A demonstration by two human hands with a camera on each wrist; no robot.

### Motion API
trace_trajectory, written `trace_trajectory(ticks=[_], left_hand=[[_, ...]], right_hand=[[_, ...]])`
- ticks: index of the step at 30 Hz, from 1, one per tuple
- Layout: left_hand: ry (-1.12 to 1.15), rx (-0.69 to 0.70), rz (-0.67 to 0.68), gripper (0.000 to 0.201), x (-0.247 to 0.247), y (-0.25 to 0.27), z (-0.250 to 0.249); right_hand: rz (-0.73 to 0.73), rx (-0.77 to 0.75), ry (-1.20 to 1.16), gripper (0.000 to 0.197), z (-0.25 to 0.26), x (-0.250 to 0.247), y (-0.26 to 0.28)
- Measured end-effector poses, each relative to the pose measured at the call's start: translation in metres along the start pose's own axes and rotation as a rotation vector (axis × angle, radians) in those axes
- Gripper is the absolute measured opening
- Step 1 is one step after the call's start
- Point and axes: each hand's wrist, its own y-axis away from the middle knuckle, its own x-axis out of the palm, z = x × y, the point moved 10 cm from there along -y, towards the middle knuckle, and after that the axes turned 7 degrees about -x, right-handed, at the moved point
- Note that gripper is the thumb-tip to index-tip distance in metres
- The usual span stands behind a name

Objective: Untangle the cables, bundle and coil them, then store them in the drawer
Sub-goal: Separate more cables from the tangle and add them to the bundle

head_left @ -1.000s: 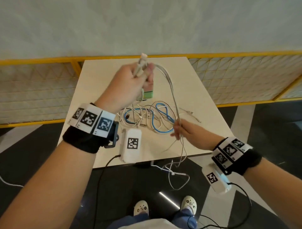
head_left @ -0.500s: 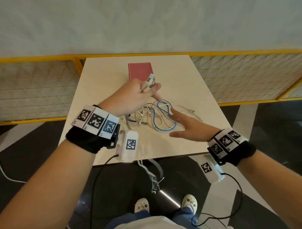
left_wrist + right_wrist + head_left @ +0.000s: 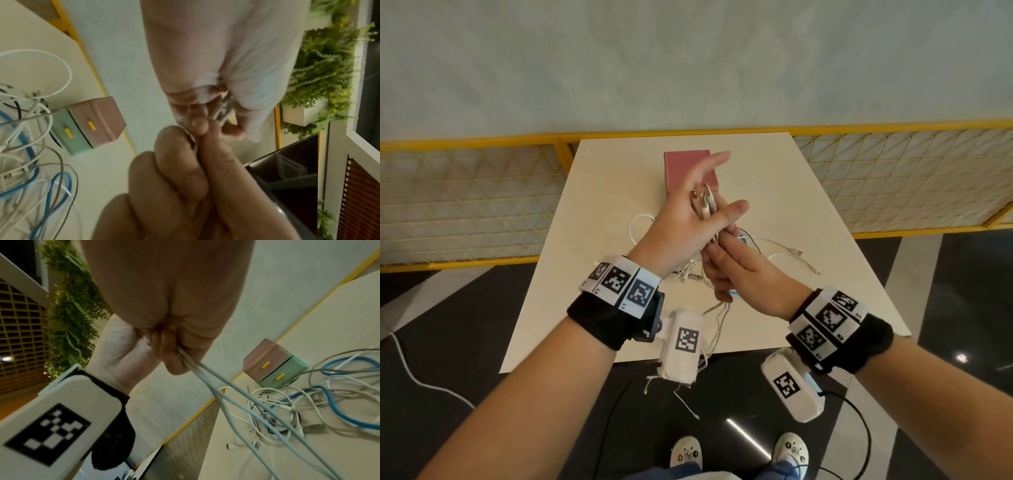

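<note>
My left hand (image 3: 698, 212) is raised over the table and holds a folded white cable bundle (image 3: 704, 205), thumb pressing its connector ends against the palm, index finger straight. Just below it, my right hand (image 3: 722, 263) grips the same bundle's strands (image 3: 242, 408), which trail down past the table's front edge (image 3: 717, 329). In the left wrist view the connectors (image 3: 224, 110) sit between both hands' fingers. A tangled pile of white, grey and blue cables (image 3: 298, 402) lies on the table under my hands. The small pink-and-green drawer box (image 3: 96, 120) stands behind the pile, both drawers closed.
The cream table (image 3: 592, 212) stands against a yellow-framed mesh fence (image 3: 465, 195) and a pale wall. A loose white USB cable (image 3: 794, 255) lies to the right of the pile. Dark floor and my shoes (image 3: 686, 452) are below the near edge.
My left hand came down from high above the table with the bundle. My right hand, flat and open over the pile half a second ago, has moved up and closed around the strands beneath the left hand.
</note>
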Motion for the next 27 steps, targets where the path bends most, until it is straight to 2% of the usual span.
trace_trajectory(ticks=[2,3,5,6,7,9,11,13,14,15,16,18,20,22,25,27], left_hand=[[0.012,0.063,-0.029,0.047,-0.006,0.003,-0.009],[0.012,0.081,-0.050,0.041,-0.009,0.004,-0.013],[0.031,0.090,-0.100,0.012,-0.015,0.003,-0.015],[0.053,0.077,-0.108,0.011,-0.016,0.003,-0.016],[0.064,0.054,-0.118,0.027,-0.017,0.002,-0.015],[0.111,0.015,-0.107,0.042,-0.017,-0.002,-0.012],[0.153,-0.012,-0.074,0.044,-0.016,-0.006,-0.012],[0.290,-0.052,-0.043,0.027,-0.018,-0.011,-0.007],[0.354,-0.097,-0.024,0.029,-0.019,-0.014,-0.002],[0.351,-0.146,-0.011,0.042,-0.020,-0.015,0.003],[0.249,-0.185,0.004,0.046,-0.019,-0.015,0.008],[-0.043,-0.167,0.034,0.040,-0.019,-0.015,0.002],[-0.116,-0.110,-0.060,0.055,-0.036,-0.018,-0.007],[0.011,-0.052,-0.200,0.056,-0.061,-0.024,-0.012],[0.275,-0.058,-0.365,0.054,-0.095,-0.026,-0.005],[0.317,-0.067,-0.384,0.054,-0.108,-0.025,-0.004]], right_hand=[[0.012,0.024,-0.028,0.023,0.000,0.001,-0.002],[0.018,0.029,-0.037,0.023,0.000,0.001,-0.003],[0.024,0.022,-0.056,0.023,0.000,0.000,-0.006],[0.025,0.016,-0.062,0.023,0.000,0.000,-0.007],[0.031,0.008,-0.057,0.023,0.002,0.000,-0.008],[0.048,-0.020,-0.032,0.023,0.005,0.001,-0.011],[0.034,-0.042,-0.034,0.024,0.008,0.001,-0.016],[-0.024,-0.088,-0.035,0.026,0.015,-0.006,-0.025],[-0.052,-0.120,-0.023,0.027,0.021,-0.010,-0.030],[-0.068,-0.145,-0.016,0.027,0.026,-0.013,-0.035],[-0.073,-0.165,-0.010,0.026,0.031,-0.015,-0.041],[-0.050,-0.227,0.028,0.022,0.041,-0.014,-0.051],[0.018,-0.293,0.108,0.015,0.042,-0.006,-0.058],[0.071,-0.286,0.259,0.015,0.026,-0.002,-0.063],[0.161,-0.223,0.501,0.017,-0.021,-0.004,-0.065],[0.276,-0.102,0.619,0.025,-0.064,-0.002,-0.063]])
